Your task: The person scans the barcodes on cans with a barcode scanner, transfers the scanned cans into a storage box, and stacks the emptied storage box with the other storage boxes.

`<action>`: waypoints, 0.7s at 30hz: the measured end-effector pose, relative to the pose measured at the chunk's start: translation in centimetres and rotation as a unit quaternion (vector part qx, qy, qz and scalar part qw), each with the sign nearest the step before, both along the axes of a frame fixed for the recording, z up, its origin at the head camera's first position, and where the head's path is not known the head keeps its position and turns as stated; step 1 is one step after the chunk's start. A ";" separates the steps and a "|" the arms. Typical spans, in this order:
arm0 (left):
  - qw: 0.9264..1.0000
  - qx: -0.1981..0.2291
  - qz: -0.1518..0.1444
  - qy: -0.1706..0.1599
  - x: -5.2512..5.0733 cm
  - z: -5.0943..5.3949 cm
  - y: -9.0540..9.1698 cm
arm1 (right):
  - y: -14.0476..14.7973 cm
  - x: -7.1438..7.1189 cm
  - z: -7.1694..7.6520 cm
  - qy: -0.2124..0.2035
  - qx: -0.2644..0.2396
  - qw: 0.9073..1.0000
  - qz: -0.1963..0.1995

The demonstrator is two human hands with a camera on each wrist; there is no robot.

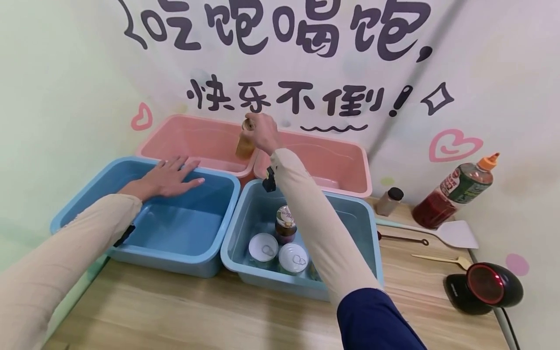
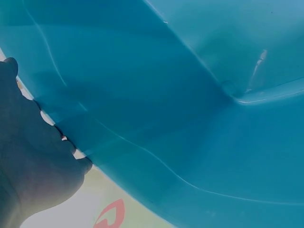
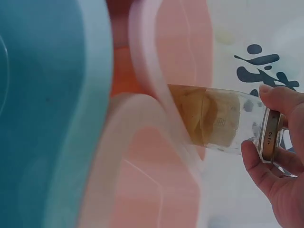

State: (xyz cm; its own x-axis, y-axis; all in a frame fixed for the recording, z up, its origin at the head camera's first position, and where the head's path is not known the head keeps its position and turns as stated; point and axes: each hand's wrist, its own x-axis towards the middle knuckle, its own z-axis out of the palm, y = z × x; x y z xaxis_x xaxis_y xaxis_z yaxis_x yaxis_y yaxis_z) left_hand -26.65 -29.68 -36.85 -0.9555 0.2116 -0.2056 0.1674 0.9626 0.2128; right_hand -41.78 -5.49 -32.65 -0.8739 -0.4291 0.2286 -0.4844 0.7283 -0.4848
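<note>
My right hand [image 1: 264, 132] grips a clear glass jar [image 1: 245, 147] near its gold lid, the thumb and fingers curled round the top. Amber contents with pale pieces show through the glass jar [image 3: 204, 115] in the right wrist view. It is held at the far side, by the adjoining rims of the left pink bin [image 1: 197, 121] and the right pink bin [image 1: 368, 177]. My left hand [image 1: 171, 180], fingers spread and straight, lies at the far rim of the left blue bin [image 1: 236, 194]. That bin's inside looks bare.
The right blue bin [image 1: 376, 233] holds a jar with a printed lid [image 1: 286, 223] and pull-tab cans [image 1: 263, 247]. At right stand a red sauce bottle [image 1: 437, 209], a shaker [image 1: 389, 201], a white spatula [image 1: 455, 234], a wooden fork [image 1: 442, 259] and a black scanner [image 1: 490, 287].
</note>
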 end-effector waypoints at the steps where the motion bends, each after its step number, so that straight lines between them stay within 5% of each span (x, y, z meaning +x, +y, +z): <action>1: 1.000 0.000 0.001 0.000 0.0 -0.1 0.0 | -0.1 0.0 -0.2 0.002 0.002 1.000 0.001; 21: 1.000 -0.004 0.002 -0.001 0.1 0.1 0.0 | -0.9 -1.0 -2.6 0.022 0.016 0.999 0.025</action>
State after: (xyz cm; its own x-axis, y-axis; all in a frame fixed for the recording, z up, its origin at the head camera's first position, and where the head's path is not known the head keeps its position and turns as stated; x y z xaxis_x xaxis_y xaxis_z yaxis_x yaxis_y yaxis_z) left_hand -26.52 -29.71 -36.72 -0.9560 0.2065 -0.2084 0.1635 0.9648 0.2058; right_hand -42.73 -6.37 -35.26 -0.8408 -0.4788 0.2525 -0.5405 0.7175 -0.4395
